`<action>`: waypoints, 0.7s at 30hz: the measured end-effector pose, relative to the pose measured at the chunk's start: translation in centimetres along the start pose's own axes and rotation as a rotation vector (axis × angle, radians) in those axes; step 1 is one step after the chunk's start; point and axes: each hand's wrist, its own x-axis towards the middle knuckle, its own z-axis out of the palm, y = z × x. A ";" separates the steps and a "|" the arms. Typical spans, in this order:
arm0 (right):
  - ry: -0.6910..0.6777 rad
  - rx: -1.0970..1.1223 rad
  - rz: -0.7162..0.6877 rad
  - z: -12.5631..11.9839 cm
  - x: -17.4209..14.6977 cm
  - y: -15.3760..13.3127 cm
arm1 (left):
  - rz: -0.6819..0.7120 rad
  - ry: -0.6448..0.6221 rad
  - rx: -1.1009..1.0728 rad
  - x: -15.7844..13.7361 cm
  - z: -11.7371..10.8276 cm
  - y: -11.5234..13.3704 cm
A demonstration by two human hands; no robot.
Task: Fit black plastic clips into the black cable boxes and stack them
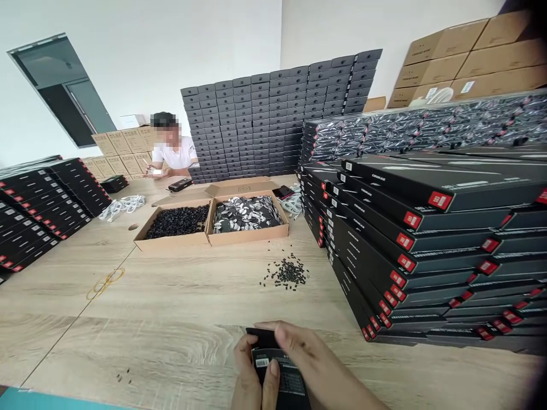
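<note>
At the near edge of the table I hold a black printed box [287, 380] with a small white barcode label near its upper end. My left hand [252, 373] is closed around its left side, with the thumb lying across the printed face. My right hand [305, 356] grips the upper right side, its thumb pressing by the dark end flap [262, 337]. The lower end of the box runs out of view. Beyond my hands lies a loose pile of tiny black pieces [290, 272].
Two open cartons stand ahead: one of small black parts [177, 222], one of black-and-white pieces [248, 215]. Tall stacks of black boxes [410, 250] rise on the right, more [47, 199] on the left. A co-worker [173, 148] sits across. Rubber bands [105, 283] and white cables [122, 206] lie left.
</note>
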 end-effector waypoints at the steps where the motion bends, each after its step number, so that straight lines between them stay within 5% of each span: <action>1: -0.032 0.004 0.013 -0.5 0.2 -0.1 | 0.020 -0.004 -0.053 0.0 0.0 -0.2; 7: -0.308 0.139 0.114 -2.6 1.3 -0.2 | 0.029 -0.043 -0.165 0.0 0.3 -1.0; 12: -0.218 0.123 0.267 -2.6 1.5 -0.6 | 0.063 -0.090 -0.194 0.2 0.2 -1.5; 21: -0.282 0.163 0.413 -3.3 2.1 0.8 | 0.030 -0.011 -0.321 -0.3 0.6 -3.3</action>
